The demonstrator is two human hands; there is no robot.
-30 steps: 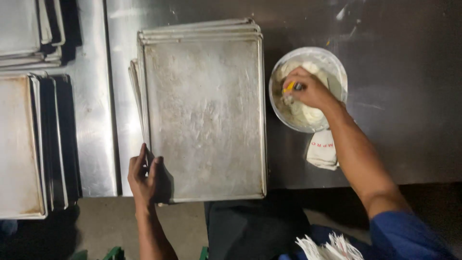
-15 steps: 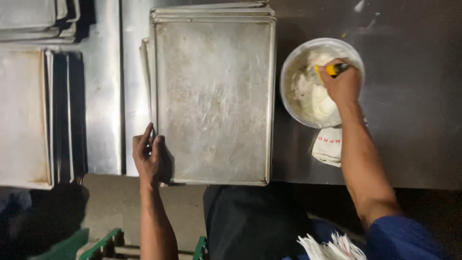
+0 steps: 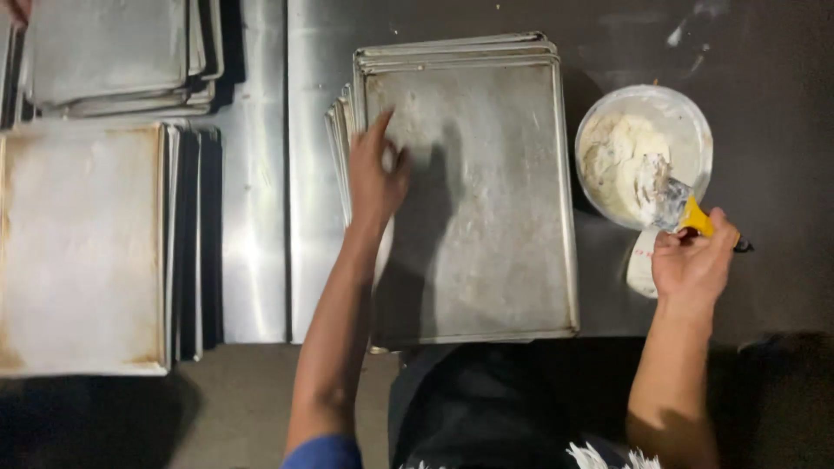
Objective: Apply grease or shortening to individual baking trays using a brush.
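A stack of grey metal baking trays [image 3: 486, 217] lies in front of me on a steel table. My left hand [image 3: 375, 169] rests flat on the top tray's left part, fingers spread toward its far corner. To the right stands a round white bowl [image 3: 686, 117] holding pale, greasy paste. My right hand [image 3: 693, 260] grips a yellow-handled brush [image 3: 686, 213] at the bowl's near rim, its bristles coated with paste.
Another stack of trays [image 3: 82, 252] sits at the left, with a further pile [image 3: 122, 52] behind it. A small white container [image 3: 641, 265] lies beside the bowl. The steel table's front edge [image 3: 252, 334] runs below the trays.
My left hand slid from the tray's near left corner up onto its surface. My right hand drew the brush from inside the bowl back to its near rim.
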